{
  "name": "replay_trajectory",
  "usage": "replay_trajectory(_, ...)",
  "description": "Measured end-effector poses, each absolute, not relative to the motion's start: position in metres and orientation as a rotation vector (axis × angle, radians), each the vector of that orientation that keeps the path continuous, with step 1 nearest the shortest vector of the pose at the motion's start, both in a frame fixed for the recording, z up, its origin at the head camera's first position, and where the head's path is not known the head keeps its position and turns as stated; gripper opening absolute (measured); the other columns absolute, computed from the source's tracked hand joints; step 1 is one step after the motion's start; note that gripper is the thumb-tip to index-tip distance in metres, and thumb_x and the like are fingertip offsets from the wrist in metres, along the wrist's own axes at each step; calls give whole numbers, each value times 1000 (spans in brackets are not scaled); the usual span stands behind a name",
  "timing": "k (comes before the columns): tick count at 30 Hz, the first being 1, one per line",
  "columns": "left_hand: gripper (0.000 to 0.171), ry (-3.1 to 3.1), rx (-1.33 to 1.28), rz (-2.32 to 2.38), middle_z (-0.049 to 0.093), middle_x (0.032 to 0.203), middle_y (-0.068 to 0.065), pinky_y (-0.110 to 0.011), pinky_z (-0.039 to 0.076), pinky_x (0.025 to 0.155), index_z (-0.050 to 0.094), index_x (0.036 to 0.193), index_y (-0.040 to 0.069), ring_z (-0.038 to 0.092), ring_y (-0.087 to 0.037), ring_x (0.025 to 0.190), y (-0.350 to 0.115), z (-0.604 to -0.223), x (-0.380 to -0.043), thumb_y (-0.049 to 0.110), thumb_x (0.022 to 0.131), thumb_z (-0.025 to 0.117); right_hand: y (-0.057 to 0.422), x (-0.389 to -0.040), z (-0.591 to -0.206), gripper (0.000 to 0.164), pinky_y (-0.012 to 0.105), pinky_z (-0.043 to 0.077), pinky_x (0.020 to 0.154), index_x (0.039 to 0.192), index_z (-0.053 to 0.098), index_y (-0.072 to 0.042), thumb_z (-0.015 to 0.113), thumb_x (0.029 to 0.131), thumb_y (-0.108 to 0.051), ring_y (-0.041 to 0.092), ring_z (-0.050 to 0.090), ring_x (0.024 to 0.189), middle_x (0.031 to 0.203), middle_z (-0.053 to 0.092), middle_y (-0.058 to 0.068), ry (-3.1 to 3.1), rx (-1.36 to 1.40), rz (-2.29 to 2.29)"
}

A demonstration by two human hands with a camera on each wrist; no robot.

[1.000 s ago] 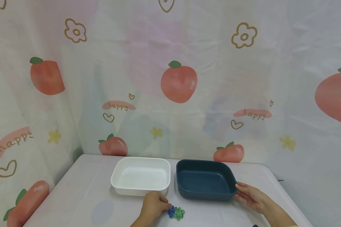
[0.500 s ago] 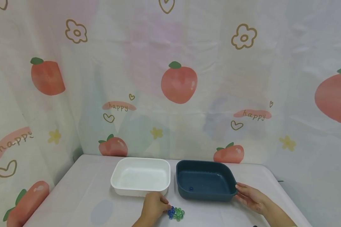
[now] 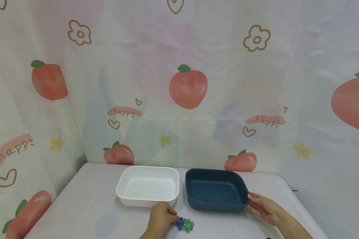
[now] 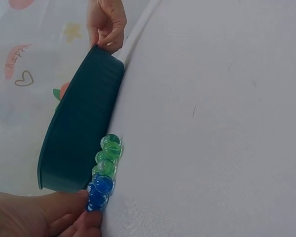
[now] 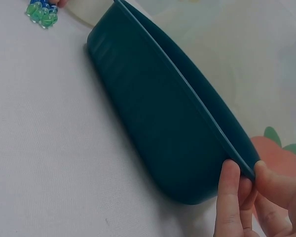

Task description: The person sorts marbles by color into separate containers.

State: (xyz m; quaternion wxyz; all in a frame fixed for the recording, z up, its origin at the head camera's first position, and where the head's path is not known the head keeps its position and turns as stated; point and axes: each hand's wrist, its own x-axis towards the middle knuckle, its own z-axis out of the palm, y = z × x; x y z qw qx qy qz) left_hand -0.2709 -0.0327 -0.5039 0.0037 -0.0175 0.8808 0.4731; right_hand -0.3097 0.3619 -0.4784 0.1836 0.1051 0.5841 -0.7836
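Note:
My left hand (image 3: 162,216) rests on the table at the left edge of a small cluster of glass marbles. Its thumb and curled fingers pinch at a blue marble (image 4: 95,198), whose far side the fingertips partly hide. Green marbles (image 3: 187,225) lie right beside the blue ones, touching in a tight group. At the right, my right hand (image 3: 264,208) grips the corner of a dark blue plastic basin (image 5: 153,118), thumb over the rim and fingers against the outer wall. One blue marble (image 3: 206,200) sits on the floor of that basin, near its front wall.
A white basin (image 3: 148,202) stands to the left of the dark one, just behind my left hand. Both are on a white-covered table (image 3: 77,205). A curtain (image 3: 188,139) printed with fruit and flowers hangs along the table's back edge.
Inside the dark basin, the blue marble has rolled from the left front corner toward the right. Both hands and the marble cluster stay nearly where they were.

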Motion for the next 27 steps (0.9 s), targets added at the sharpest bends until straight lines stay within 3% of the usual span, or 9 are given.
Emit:
replay_trajectory(16,7,2478,-52,1722,72,72,-4,-28,60,60,74,81,3,69,-14,66,-50,-513,-275,3,76,79,362,-310,-477,28,29,59,88,122,58,4,62,97,-9,12,68,89,95,69,2,1657,293,-2195)
replay_trajectory(23,12,2254,-102,1855,75,83,-11,-30,62,66,74,92,-2,73,-18,73,-57,-514,-278,6,83,75,362,-310,-475,53,27,58,91,139,35,11,62,97,-9,12,66,92,99,67,3,1635,237,-2174)
replay_trajectory(27,19,2139,-98,1935,75,90,-15,-32,63,70,73,99,-5,74,-21,79,-60,-514,-280,5,84,75,363,-310,-475,53,27,57,91,139,36,11,61,98,-9,11,66,92,99,67,3,1623,238,-2167)
